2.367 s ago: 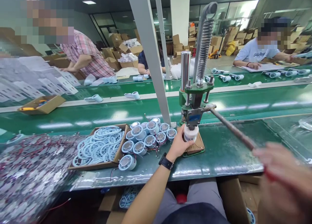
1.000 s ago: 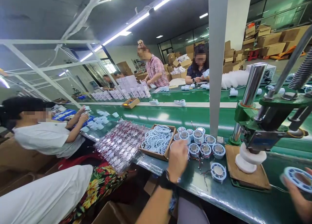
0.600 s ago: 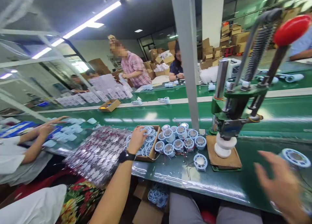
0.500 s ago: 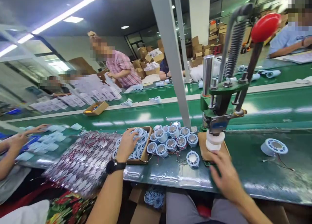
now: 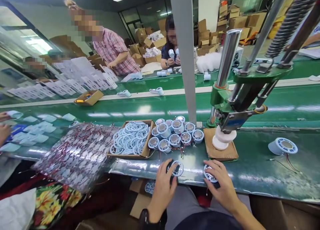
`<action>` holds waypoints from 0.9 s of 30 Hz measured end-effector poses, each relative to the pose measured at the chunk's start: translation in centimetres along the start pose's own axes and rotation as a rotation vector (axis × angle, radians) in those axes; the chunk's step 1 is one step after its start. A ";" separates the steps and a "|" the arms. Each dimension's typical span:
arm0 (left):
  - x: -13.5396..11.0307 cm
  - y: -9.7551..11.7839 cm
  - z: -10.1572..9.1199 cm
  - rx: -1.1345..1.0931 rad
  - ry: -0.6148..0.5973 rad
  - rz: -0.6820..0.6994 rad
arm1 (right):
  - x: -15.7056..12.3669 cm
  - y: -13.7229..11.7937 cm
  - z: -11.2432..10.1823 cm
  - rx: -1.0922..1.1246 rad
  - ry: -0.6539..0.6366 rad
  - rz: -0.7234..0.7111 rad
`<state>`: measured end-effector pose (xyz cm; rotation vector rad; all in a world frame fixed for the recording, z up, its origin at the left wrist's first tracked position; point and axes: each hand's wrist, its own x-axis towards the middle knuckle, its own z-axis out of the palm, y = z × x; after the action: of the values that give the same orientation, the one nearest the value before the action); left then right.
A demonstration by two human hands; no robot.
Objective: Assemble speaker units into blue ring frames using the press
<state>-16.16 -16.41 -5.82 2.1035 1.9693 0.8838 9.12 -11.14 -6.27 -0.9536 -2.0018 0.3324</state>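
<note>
My left hand (image 5: 163,186) grips a slotted light-blue plastic ring (image 5: 181,170) between thumb and fingers, just above the bench's front edge. To its right, my right hand (image 5: 221,183) has its fingers curled round a round light-blue housing (image 5: 207,173) with a silver top, partly hidden under the fingers. Similar cup-shaped housings (image 5: 164,130) with silver discs and thin wires stand clustered behind my hands. More loose rings (image 5: 132,136) fill a cardboard box (image 5: 149,144) to the left. Another housing (image 5: 282,146) with trailing wires stands at the far right.
A green hand press (image 5: 231,96) with a white plastic head (image 5: 223,138) stands over a brown board (image 5: 232,153). A grey post (image 5: 186,56) rises behind the housings. Wired silvery parts (image 5: 75,153) lie on the left. Co-workers work around the line, including one in plaid (image 5: 113,50).
My left hand has left the ring box and come right with a ring. My right hand has moved from the press to the front housing. The view has shifted.
</note>
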 end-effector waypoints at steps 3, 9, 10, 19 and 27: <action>0.0 0.4 1.6 0.018 0.085 -0.112 | -0.1 0.0 0.1 0.000 0.015 0.045; 0.3 3.5 1.9 -0.101 0.113 -0.133 | -0.7 -0.1 0.8 0.033 0.003 0.138; 0.6 4.4 1.8 -0.154 0.073 -0.073 | -0.7 -0.1 0.9 0.035 -0.012 0.134; 3.6 9.1 2.1 -0.330 -0.152 0.040 | -1.3 0.1 1.6 0.059 -0.057 0.141; 1.8 9.5 4.5 -0.585 -0.019 -0.275 | -0.9 -0.1 1.7 0.059 -0.036 0.133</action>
<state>-5.75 -14.68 -4.50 1.4735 1.6609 1.1900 8.01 -11.65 -7.81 -1.0523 -1.9548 0.4827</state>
